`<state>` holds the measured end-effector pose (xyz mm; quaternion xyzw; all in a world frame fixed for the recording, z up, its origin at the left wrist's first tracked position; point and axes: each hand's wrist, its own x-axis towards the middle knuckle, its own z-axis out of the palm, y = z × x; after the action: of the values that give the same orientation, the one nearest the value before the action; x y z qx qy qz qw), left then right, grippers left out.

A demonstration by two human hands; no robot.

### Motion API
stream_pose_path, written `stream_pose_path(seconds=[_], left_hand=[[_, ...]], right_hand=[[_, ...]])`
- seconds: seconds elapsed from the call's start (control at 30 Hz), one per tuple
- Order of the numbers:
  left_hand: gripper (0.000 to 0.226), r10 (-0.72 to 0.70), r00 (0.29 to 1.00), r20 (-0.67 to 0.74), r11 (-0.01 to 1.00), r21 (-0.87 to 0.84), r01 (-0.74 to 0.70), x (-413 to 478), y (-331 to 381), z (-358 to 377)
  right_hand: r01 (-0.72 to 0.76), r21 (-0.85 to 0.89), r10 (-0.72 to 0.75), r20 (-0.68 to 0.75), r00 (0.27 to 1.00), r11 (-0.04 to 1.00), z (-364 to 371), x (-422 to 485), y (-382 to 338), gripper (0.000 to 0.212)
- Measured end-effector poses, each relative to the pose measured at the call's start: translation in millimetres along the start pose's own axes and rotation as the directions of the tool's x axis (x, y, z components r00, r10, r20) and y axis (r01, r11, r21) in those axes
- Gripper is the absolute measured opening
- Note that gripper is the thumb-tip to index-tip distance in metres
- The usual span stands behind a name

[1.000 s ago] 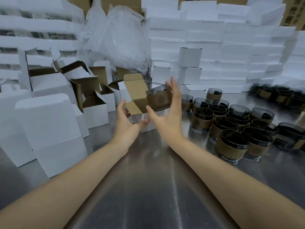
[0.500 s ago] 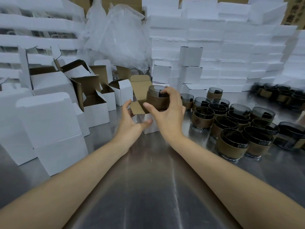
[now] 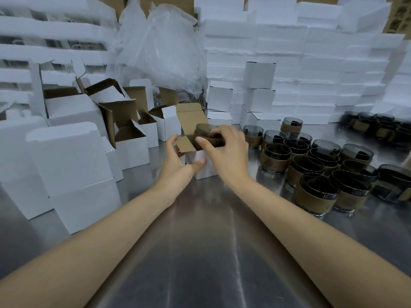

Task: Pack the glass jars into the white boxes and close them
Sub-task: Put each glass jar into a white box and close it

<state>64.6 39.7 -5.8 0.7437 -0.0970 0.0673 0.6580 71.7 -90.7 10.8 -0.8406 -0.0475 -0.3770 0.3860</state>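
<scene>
White box [image 3: 208, 171], one; jar [image 3: 206, 131], one, right hand [image 3: 228, 152].

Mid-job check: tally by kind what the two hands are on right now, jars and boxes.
glass jar: 1, gripped by the right hand, partly down in the box
open white box: 1, held by the left hand
Total: 2

- 1 box [image 3: 206, 171] at the middle of the table [image 3: 200, 241], 1 jar [image 3: 205, 130] partly in it.
- More jars [image 3: 315, 172] to its right.
- Open boxes [image 3: 131, 150] to its left.
- Stacked boxes [image 3: 311, 74] behind.
</scene>
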Motion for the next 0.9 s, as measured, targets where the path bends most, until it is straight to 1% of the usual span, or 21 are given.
stream_pose_path(seconds=[0.07,0.1,0.17,0.2,0.23,0.27,0.3,0.33,0.37,0.4,0.43,0.47,0.5,0.53,0.57,0.6,0.67,0.7,0.73,0.83,0.9], left_hand=[[0.088,-0.005,1.0,0.003,1.0,-0.001,0.005,0,1,0],[0.089,-0.004,1.0,0.002,1.0,0.002,0.004,-1,1,1],[0.097,0.0,1.0,-0.022,1.0,0.012,0.0,-1,2,2],[0.102,-0.001,0.999,-0.04,1.0,0.014,0.001,-1,2,2],[0.105,-0.007,0.998,-0.055,1.0,0.011,0.008,-1,2,2],[0.106,-0.018,0.998,-0.064,1.0,0.006,0.019,-1,1,2],[0.105,-0.034,0.997,-0.069,0.999,0.003,0.034,0,1,2],[0.102,-0.051,0.996,-0.074,0.999,0.001,0.051,1,1,2],[0.096,-0.064,0.995,-0.074,0.998,-0.003,0.064,2,1,1],[0.09,-0.063,0.996,-0.067,0.998,-0.015,0.063,3,0,0],[0.082,-0.046,0.998,-0.05,0.999,-0.028,0.045,3,0,0],[0.074,-0.014,1.0,-0.028,0.999,-0.033,0.013,3,-1,0],[0.068,0.017,1.0,-0.007,0.999,-0.03,-0.018,2,0,0],[0.062,0.041,0.999,0.004,0.999,-0.028,-0.04,2,0,0],[0.056,0.048,0.999,0.001,0.998,-0.034,-0.048,2,1,0],[0.049,0.043,0.999,-0.012,0.998,-0.051,-0.044,2,2,0],[0.032,0.016,1.0,-0.026,0.996,-0.091,-0.018,4,4,0],[0.024,0.009,1.0,-0.019,0.996,-0.088,-0.01,4,5,1],[0.018,0.012,1.0,-0.006,0.997,-0.07,-0.012,4,5,2],[0.014,0.045,0.999,0.016,0.998,-0.036,-0.045,2,6,5],[0.014,0.081,0.997,0.017,0.996,-0.038,-0.08,3,3,4]], right_hand=[[-0.046,-0.01,0.046,0.062,0.997,0.999,1,0,3,0.024],[-0.042,-0.009,0.043,0.092,0.995,0.999,1,0,5,0.026],[0.015,-0.042,-0.009,0.143,0.99,0.999,1,-4,7,0.03],[0.04,-0.011,-0.038,0.142,0.989,0.999,1,-6,8,0.03],[0.048,0.075,-0.055,0.095,0.994,0.996,1,-7,7,0.028],[0.052,0.188,-0.052,-0.005,0.999,0.981,0,-7,5,0.025],[0.046,0.3,-0.008,-0.126,0.992,0.953,-2,-6,4,0.025],[0.026,0.406,0.073,-0.227,0.971,0.914,-5,-4,4,0.027],[-0.016,0.505,0.176,-0.272,0.946,0.863,-8,-2,6,0.03],[-0.08,0.592,0.276,-0.249,0.928,0.802,-11,0,7,0.031],[-0.151,0.65,0.346,-0.182,0.92,0.744,-13,2,9,0.028],[-0.212,0.668,0.372,-0.104,0.922,0.713,-13,3,11,0.023],[-0.255,0.641,0.358,-0.034,0.933,0.724,-12,3,12,0.018],[-0.269,0.587,0.317,0.022,0.948,0.764,-11,2,13,0.013],[-0.267,0.54,0.272,0.072,0.959,0.798,-8,1,14,0.011],[-0.276,0.524,0.25,0.122,0.96,0.806,-6,0,13,0.009],[-0.344,0.555,0.274,0.208,0.939,0.757,-3,0,10,0.002],[-0.378,0.567,0.298,0.233,0.926,0.732,-3,0,9,0.008],[-0.416,0.573,0.316,0.272,0.909,0.706,-2,0,9,0.02],[-0.53,0.608,0.326,0.42,0.847,0.591,-3,4,9,0.058],[-0.539,0.635,0.307,0.446,0.841,0.553,-3,6,9,0.067]])
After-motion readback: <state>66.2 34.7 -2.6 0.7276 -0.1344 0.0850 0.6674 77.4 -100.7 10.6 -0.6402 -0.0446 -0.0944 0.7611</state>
